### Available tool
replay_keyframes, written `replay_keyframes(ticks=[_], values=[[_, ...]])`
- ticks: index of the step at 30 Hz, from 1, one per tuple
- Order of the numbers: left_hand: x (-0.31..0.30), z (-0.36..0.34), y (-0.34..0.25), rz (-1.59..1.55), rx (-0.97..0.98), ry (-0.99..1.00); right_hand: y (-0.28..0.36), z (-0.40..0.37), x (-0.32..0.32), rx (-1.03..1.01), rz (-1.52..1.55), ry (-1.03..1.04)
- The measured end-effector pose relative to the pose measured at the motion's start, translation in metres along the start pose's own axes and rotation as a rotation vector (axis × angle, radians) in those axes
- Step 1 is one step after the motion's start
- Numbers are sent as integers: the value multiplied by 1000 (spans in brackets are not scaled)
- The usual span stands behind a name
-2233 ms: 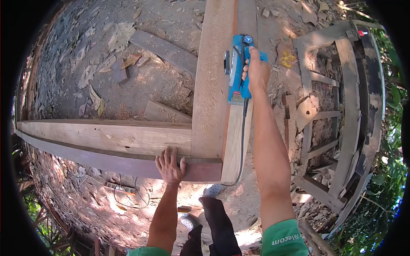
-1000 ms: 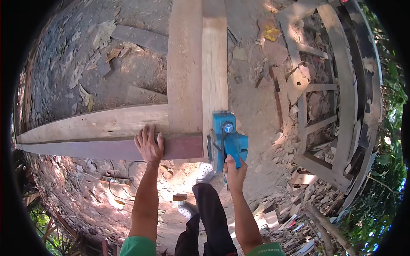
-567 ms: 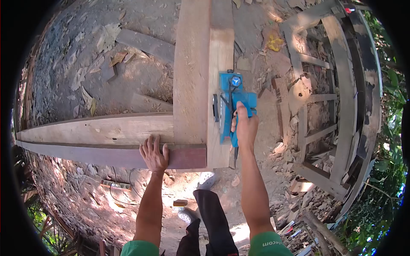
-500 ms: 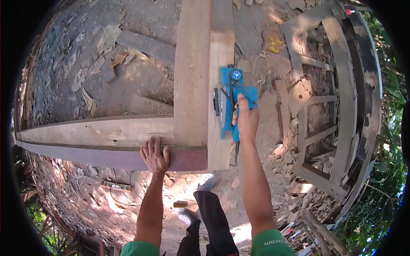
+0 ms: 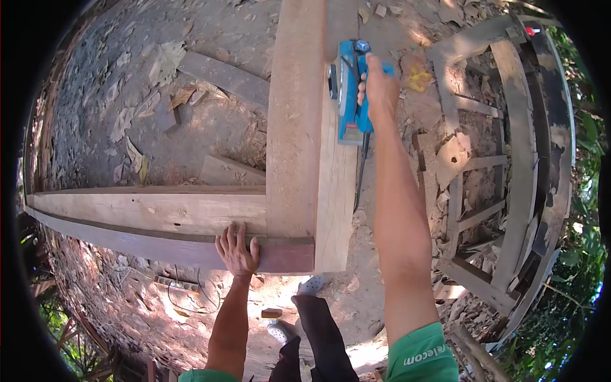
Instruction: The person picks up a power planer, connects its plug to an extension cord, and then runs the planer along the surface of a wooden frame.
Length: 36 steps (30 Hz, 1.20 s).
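Note:
My right hand (image 5: 382, 94) is wrapped round the handle of a blue electric planer (image 5: 349, 95). The planer sits on the pale timber face (image 5: 335, 210) along the right side of a wooden frame. Next to that face runs a broad upright-looking board (image 5: 296, 121). My left hand (image 5: 238, 252) lies with fingers spread on the frame's near corner, over the dark reddish rail (image 5: 286, 256) and touching the lighter rail (image 5: 127, 207) behind it. A black cord (image 5: 363, 172) trails from the planer down past the timber's edge.
Another wooden frame with crosspieces (image 5: 480, 162) lies to the right. Loose planks (image 5: 223, 75) and dry leaves are strewn inside the near frame. A power strip (image 5: 177, 284) with cords lies on the ground at lower left. A small wood block (image 5: 272, 313) is by my feet.
My right hand has pushed the planer forward along the timber, away from me. My left hand stays on the frame's corner. The view has shifted slightly.

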<state>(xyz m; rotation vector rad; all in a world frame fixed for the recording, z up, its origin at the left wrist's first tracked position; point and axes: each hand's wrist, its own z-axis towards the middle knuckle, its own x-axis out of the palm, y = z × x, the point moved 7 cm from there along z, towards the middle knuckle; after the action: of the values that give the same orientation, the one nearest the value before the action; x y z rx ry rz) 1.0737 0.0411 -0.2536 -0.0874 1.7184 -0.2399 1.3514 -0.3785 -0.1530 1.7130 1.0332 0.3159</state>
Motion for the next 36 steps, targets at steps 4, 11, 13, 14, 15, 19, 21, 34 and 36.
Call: replay_keyframes(ticks=[4, 11, 13, 14, 15, 19, 21, 34, 36], values=[[1, 0, 1, 9, -4, 0, 9, 8, 5, 6, -28, 33], [1, -3, 1, 19, -1, -5, -86, -138, -60, 81, 14, 102], [2, -4, 2, 20, -4, -17, -138, -228, -97, 137, 32, 92], [3, -5, 3, 23, -6, -20, -170, -275, -118, 202, 36, 82], [1, -5, 2, 9, -1, -30, -197, -322, -138, 234, 5, 85], [4, -7, 3, 20, 9, -52, -285, -454, -192, 223, 99, 62], [3, -5, 1, 14, 4, -49, -283, -451, -190, 210, 107, 51], [1, -3, 0, 34, 11, -50, -227, -364, -157, 191, 60, 2], [0, -4, -1, 27, 3, -35, -216, -353, -150, 204, 53, 2]])
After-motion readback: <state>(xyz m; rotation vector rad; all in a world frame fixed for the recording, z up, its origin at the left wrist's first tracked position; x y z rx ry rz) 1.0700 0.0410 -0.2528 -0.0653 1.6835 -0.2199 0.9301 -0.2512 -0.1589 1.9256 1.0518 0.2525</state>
